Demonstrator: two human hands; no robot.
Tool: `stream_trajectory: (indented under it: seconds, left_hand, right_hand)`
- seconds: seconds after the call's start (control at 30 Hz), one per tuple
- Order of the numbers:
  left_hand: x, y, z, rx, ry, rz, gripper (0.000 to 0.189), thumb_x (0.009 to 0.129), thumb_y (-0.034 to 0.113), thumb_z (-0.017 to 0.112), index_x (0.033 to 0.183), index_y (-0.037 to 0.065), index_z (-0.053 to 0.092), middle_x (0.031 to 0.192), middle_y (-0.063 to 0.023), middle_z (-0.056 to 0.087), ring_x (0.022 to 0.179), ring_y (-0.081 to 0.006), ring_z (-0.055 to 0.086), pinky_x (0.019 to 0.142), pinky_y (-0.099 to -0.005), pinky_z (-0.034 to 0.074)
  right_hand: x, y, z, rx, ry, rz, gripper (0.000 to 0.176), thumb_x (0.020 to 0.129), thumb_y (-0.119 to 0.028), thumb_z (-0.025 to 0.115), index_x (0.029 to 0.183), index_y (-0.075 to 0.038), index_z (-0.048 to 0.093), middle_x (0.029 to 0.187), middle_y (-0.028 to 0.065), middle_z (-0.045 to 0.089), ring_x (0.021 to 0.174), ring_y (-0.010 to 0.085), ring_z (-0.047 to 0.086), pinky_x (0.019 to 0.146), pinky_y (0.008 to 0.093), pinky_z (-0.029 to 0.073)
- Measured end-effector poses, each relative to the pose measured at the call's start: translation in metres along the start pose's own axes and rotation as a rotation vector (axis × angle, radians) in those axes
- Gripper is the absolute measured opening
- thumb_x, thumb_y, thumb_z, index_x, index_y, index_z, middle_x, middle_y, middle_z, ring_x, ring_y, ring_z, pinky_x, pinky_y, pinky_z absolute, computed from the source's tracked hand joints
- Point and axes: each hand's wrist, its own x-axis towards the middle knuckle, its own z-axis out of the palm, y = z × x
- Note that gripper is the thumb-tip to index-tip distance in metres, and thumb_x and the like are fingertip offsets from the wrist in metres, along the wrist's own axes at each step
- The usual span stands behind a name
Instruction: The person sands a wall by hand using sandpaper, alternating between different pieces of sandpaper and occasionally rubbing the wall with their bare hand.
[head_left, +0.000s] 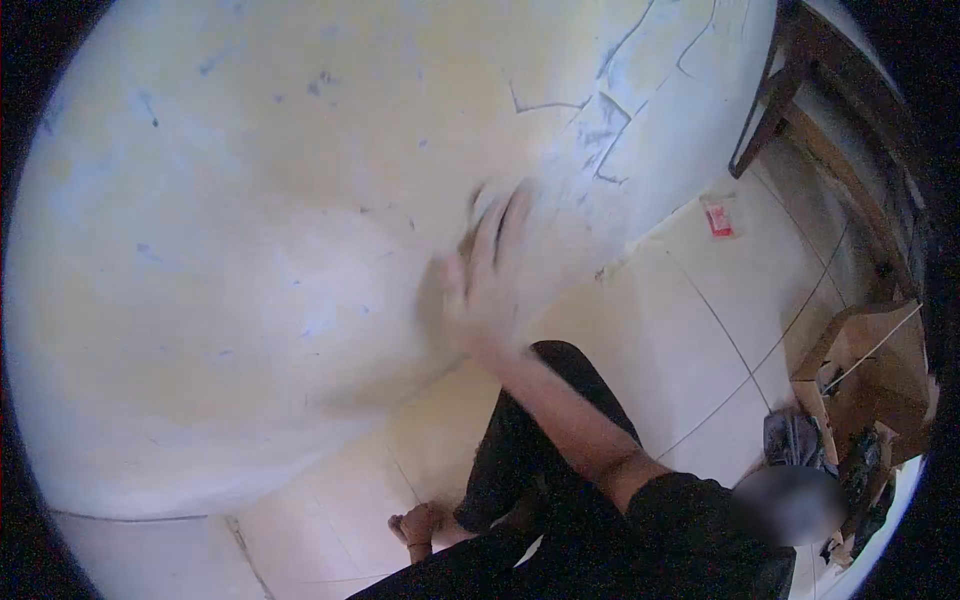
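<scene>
My right hand [488,285] is up against a pale, patchy wall [250,260], smeared by motion, with its fingers stretched upward along the surface. A pale, flat-looking edge shows at the fingers; I cannot tell what the hand holds there. Above and to the right of it, the wall has cracked, peeling paint [605,130]. Low down, near my bare foot beside the black trouser leg [500,460], is my left hand [420,522], small in view with a band at its wrist. Its fingers are partly hidden.
Pale tiles cover the floor [700,340]. A small red-and-clear packet [719,217] lies near the wall's foot. Dark wooden furniture [790,90] stands at the upper right. Below it are an open cardboard box [875,370] and a dark plastic bag [792,437].
</scene>
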Motion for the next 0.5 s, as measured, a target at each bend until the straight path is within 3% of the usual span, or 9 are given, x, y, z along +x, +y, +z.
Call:
stream_trajectory:
  seconds: [0.07,0.13,0.27,0.37,0.43,0.5]
  left_hand:
    - [0.004,0.000,-0.008,-0.001,0.009,-0.029,0.029,0.086,0.033,0.048,0.080,0.012,0.066,0.078,-0.0131,0.068,0.066,-0.0322,0.067,0.061,-0.0446,0.055]
    - [0.004,-0.006,-0.003,0.030,0.095,-0.005,0.030,0.086,0.033,0.048,0.081,0.011,0.066,0.079,-0.0139,0.068,0.068,-0.0331,0.067,0.062,-0.0443,0.055]
    - [-0.021,0.005,-0.001,-0.024,0.057,0.022,0.029,0.087,0.033,0.047,0.081,0.012,0.066,0.078,-0.0132,0.068,0.068,-0.0327,0.067,0.060,-0.0444,0.055]
    - [-0.004,0.002,-0.006,-0.017,0.075,0.044,0.029,0.087,0.032,0.047,0.080,0.012,0.066,0.077,-0.0127,0.067,0.067,-0.0322,0.067,0.059,-0.0443,0.054]
    - [0.011,-0.016,0.029,0.040,0.060,0.032,0.028,0.087,0.033,0.047,0.079,0.012,0.065,0.077,-0.0124,0.067,0.066,-0.0315,0.067,0.057,-0.0441,0.055]
    - [0.004,-0.010,0.004,0.090,0.128,0.020,0.029,0.087,0.033,0.047,0.078,0.012,0.065,0.076,-0.0123,0.067,0.065,-0.0309,0.067,0.056,-0.0443,0.054]
  right_hand:
    - [-0.047,0.010,0.020,-0.013,-0.100,-0.011,0.067,0.093,-0.023,0.045,0.143,0.010,0.014,0.150,0.0314,0.001,0.139,0.0467,0.004,0.113,0.0510,0.009]
    - [-0.014,0.005,0.006,0.030,-0.003,0.021,0.068,0.093,-0.026,0.046,0.143,0.009,0.014,0.150,0.0317,0.002,0.139,0.0468,0.004,0.112,0.0514,0.009]
    - [0.052,0.007,-0.020,0.109,0.141,0.097,0.073,0.092,-0.030,0.049,0.143,0.008,0.014,0.150,0.0324,0.001,0.140,0.0461,0.004,0.112,0.0521,0.008]
    - [-0.001,-0.005,-0.004,-0.015,-0.065,0.094,0.071,0.094,-0.030,0.045,0.143,0.008,0.012,0.149,0.0326,0.000,0.140,0.0457,0.002,0.112,0.0515,0.007]
    - [-0.051,0.001,0.021,0.055,-0.085,-0.017,0.070,0.093,-0.027,0.046,0.143,0.009,0.012,0.149,0.0331,0.000,0.139,0.0465,0.001,0.112,0.0518,0.006]
    - [-0.046,-0.004,0.022,0.090,-0.057,-0.032,0.070,0.093,-0.026,0.046,0.143,0.010,0.011,0.149,0.0341,0.001,0.139,0.0478,0.001,0.112,0.0525,0.007]
